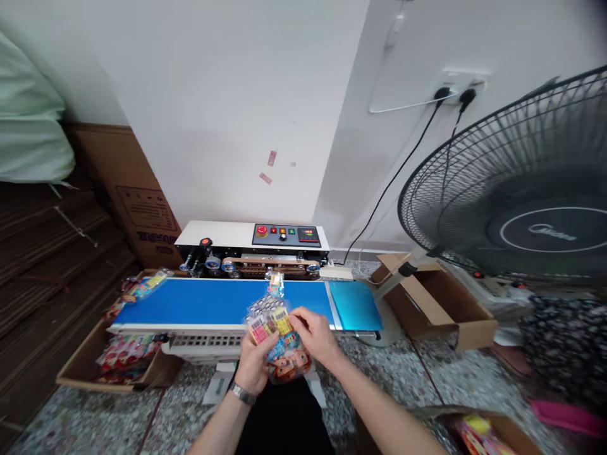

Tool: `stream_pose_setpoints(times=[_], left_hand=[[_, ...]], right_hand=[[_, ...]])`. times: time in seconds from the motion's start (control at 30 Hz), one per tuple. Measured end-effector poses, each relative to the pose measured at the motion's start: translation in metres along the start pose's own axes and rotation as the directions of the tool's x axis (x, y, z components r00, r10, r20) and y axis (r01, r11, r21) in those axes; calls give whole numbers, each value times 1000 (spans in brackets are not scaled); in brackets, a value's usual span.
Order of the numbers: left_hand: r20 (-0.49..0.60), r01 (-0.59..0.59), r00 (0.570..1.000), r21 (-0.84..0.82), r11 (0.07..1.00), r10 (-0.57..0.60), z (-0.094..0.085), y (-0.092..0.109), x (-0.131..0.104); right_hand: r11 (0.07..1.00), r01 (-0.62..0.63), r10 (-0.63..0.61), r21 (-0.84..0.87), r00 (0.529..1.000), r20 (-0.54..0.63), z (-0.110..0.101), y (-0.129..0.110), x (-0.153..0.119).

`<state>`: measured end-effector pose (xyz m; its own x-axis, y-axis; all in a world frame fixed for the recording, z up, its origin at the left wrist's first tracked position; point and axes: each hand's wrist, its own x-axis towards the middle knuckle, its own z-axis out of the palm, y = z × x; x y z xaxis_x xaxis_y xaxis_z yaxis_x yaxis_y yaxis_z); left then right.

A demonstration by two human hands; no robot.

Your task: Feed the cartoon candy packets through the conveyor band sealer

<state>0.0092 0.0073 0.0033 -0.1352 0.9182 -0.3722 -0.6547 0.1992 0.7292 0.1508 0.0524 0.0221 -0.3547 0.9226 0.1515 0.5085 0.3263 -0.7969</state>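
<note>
Grasped between the left hand (253,363) and the right hand (314,332), a clear printed pouch (290,344) is positioned at the front edge of the blue conveyor belt (203,300). Another pouch (275,284) lies on the belt beside the band sealer (220,234).

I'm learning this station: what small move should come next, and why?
Perhaps bring the held bag over the right part of the blue belt: the left hand and right hand have it at the belt's near edge, and another bag lies at its far side.
</note>
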Motion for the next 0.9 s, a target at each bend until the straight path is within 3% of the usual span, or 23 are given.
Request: stream_pose_setpoints(times=[0.2, 0.33, 0.47, 0.57, 0.77, 0.83, 0.9], left_hand=[[-64, -3, 998, -19, 1000, 2, 1, -6, 2], [-116, 36, 993, -9, 999, -36, -7, -6, 3], [-132, 54, 990, 12, 998, -52, -17, -6, 4], [-118, 57, 992, 24, 998, -54, -20, -8, 4], [-86, 79, 993, 28, 997, -76, -19, -9, 3], [-82, 74, 994, 27, 997, -72, -18, -8, 3], [-85, 63, 995, 30, 998, -60, -16, -6, 4]], right_hand=[[998, -70, 68, -9, 986, -155, 0, 18, 0], [976, -215, 190, -34, 917, -350, -26, 57, 12], [807, -516, 364, -289, 818, -445, -61, 97, 33], [726, -585, 409, -361, 790, -457, -70, 114, 53], [740, -535, 376, -407, 832, -409, -48, 103, 78], [811, -439, 295, -388, 878, -377, -38, 87, 72], [929, -258, 186, -266, 946, -266, -27, 67, 57]])
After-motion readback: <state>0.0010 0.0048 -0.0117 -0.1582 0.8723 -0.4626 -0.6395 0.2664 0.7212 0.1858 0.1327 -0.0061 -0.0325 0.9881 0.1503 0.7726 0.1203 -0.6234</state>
